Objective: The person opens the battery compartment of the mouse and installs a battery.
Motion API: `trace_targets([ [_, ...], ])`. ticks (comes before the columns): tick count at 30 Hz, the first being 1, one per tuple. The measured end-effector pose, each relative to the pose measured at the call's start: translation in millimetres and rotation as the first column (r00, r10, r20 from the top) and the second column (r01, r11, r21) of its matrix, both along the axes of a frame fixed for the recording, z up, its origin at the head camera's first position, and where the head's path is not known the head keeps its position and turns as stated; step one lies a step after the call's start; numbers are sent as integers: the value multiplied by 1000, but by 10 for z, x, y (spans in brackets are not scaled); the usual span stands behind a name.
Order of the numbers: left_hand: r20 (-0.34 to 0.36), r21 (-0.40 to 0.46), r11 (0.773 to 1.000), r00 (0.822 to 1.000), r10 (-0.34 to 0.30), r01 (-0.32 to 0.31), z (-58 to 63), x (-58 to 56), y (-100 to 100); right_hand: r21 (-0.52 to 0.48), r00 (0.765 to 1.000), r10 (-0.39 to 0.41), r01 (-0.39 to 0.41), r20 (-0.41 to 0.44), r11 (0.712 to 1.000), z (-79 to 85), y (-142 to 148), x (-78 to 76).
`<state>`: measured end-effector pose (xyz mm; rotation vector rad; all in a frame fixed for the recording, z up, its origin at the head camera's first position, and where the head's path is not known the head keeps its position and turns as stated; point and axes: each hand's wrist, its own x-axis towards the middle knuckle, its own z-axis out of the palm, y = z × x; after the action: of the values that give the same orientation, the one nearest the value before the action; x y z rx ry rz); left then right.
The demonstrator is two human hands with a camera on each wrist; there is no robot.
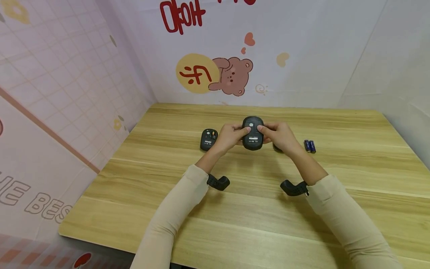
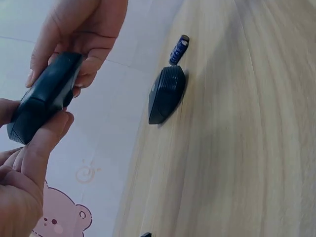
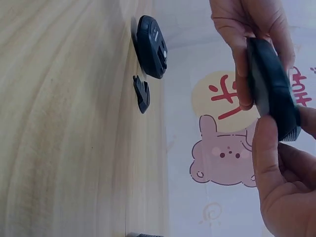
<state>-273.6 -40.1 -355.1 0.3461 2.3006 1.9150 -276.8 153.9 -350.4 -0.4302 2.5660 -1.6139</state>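
Both hands hold a black computer mouse (image 1: 253,144) above the table, its underside with a white label turned up towards the head view. My left hand (image 1: 228,138) grips its left side and my right hand (image 1: 281,136) its right side, both thumbs on the underside and fingers beneath. A second black mouse (image 1: 205,145) lies upside down at the left, its battery compartment uncovered and a battery visible inside. Partly hidden behind the right hand is a third mouse (image 2: 168,94), standing on the table. Beside the second mouse lies a small black battery cover (image 3: 142,94).
Two blue batteries (image 1: 309,146) lie side by side to the right of the hands. The wooden table (image 1: 255,209) meets a printed wall cloth (image 1: 302,82) at its back edge. Black wrist mounts (image 1: 218,182) stick out from both forearms.
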Motion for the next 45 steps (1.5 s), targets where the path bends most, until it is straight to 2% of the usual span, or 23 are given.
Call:
trace_targets([
  [5,73,20,999,997,27,-29,25,31,10,-34,998,-2,4,55,999,40,0,23],
  [9,101,36,999,994,28,-31,36,52,15,-61,998,6,-2,65,998,54,0,37],
  [12,107,27,999,994,22,-25,30,66,17,-67,997,39,-35,60,997,49,5,49],
  [18,83,-58,998,996,39,-35,-6,90,17,-75,987,156,-152,44,986,17,24,56],
  [21,84,-67,997,996,43,-37,-13,90,21,-75,983,174,-170,53,983,11,26,51],
  [25,89,-59,998,995,35,-29,-7,94,25,-67,986,157,-153,64,986,16,19,51],
  [33,115,-46,999,993,31,-26,1,85,16,-65,993,118,-116,28,991,17,-9,61],
  [45,95,-46,999,995,16,-11,2,83,7,-63,997,73,-72,22,995,14,-40,66],
])
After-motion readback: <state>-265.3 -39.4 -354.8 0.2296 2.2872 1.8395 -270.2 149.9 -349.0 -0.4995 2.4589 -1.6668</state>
